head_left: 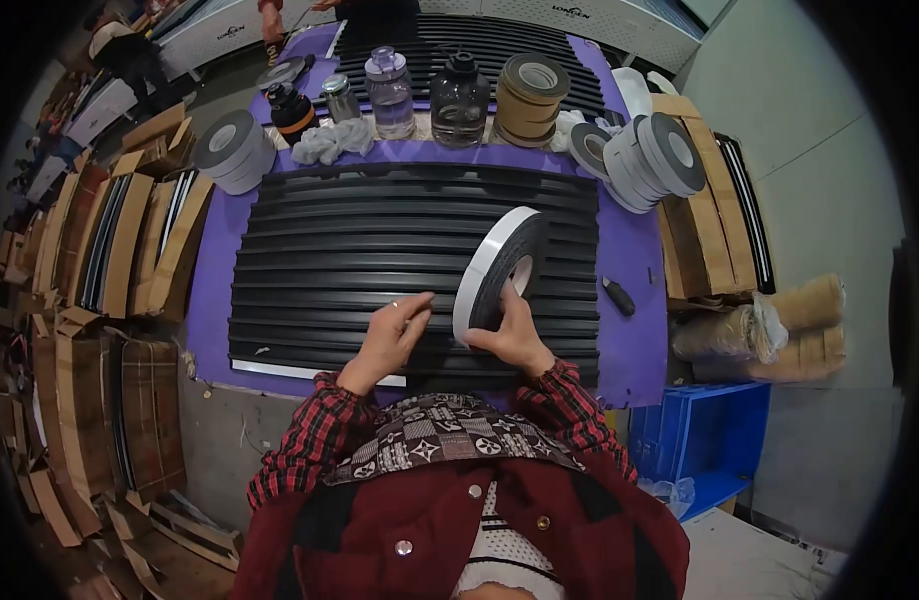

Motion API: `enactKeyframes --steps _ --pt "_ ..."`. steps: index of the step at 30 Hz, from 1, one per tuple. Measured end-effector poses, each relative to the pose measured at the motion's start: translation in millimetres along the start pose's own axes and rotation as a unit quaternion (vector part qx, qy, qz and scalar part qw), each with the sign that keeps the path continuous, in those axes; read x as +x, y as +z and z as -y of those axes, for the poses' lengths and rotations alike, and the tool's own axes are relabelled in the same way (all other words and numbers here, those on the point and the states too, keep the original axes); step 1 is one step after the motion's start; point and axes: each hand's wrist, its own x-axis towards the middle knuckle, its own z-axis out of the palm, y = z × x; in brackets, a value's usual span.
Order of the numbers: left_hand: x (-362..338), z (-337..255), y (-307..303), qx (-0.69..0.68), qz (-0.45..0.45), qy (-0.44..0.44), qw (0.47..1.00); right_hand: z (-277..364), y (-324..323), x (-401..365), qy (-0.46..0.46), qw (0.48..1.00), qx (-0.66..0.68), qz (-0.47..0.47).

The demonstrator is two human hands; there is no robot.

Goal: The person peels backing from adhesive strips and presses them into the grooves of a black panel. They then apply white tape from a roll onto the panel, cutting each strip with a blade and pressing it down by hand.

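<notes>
1. Plaid sleeves (309, 440) closest in, both reaching over the near edge of the worktop (634, 330), which has a purple cover.
2. Black ribbed panel (379, 240) lies flat and fills most of the worktop. A white strip (279, 370) runs along the panel's near edge.
3. Right hand (519, 338) grips a tape roll (499, 270) from below. The roll stands on edge on the panel, near its near edge and right of centre, white side facing left.
4. Left hand (389, 335) rests on the panel just beside the roll, fingers narrow, thumb and forefinger pinched. Cannot tell what is between them, if anything.
5. Far edge of the worktop: two clear jars (459, 100), a rag (329, 140), brown tape rolls (529, 95).
6. Far left corner: grey rolls (234, 150). Far right corner: more grey rolls, leaning in a row (649, 155).
7. Small black tool (619, 297) on the cover, just off the panel's right end.
8. Blue crate (704, 440) on the floor, off the near right corner.
</notes>
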Motion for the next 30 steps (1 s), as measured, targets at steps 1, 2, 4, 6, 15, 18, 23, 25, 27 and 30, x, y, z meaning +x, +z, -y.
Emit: enactKeyframes --steps 1,2,4,6,15,18,23,25,27,30 --pt "3.0 -10.5 -7.6 -0.032 -0.012 -0.028 0.999 -2.8 3.7 -3.0 -0.035 0.996 -0.084 -0.001" --pt "3.9 -8.8 -9.0 -0.091 -0.044 -0.005 0.995 -0.9 6.4 -4.9 -0.033 0.996 -0.085 0.006" --pt "8.2 -22.8 -12.9 -0.2 -0.076 0.015 0.977 7.1 12.2 -8.0 -0.103 0.955 -0.278 0.028" --pt "7.3 -37.0 -18.9 -0.22 -0.048 0.026 0.974 5.8 16.8 -13.5 -0.109 0.95 -0.291 0.026" --pt "-6.2 -17.9 -7.5 -0.196 -0.017 -0.069 0.978 27.4 34.3 -25.8 0.023 0.928 -0.369 0.046" --pt "-7.3 22.5 -4.2 -0.359 -0.083 -0.217 0.904 28.1 46.6 -57.9 -0.118 0.916 -0.329 -0.199" --pt "-34.8 43.6 4.8 -0.454 -0.076 -0.319 0.828 -58.9 74.2 -137.6 0.172 0.929 0.322 -0.063" --pt "-46.4 29.9 16.3 -0.475 -0.02 -0.355 0.805 -67.2 74.9 -138.0 0.131 0.893 0.416 -0.11" --pt "-62.1 33.4 27.1 -0.478 0.033 -0.372 0.795 -11.7 80.8 -104.7 0.109 0.876 0.434 -0.18" --pt "-71.7 30.2 25.8 -0.473 0.139 -0.362 0.791 -3.9 73.0 -101.6 0.059 0.877 0.432 -0.201"
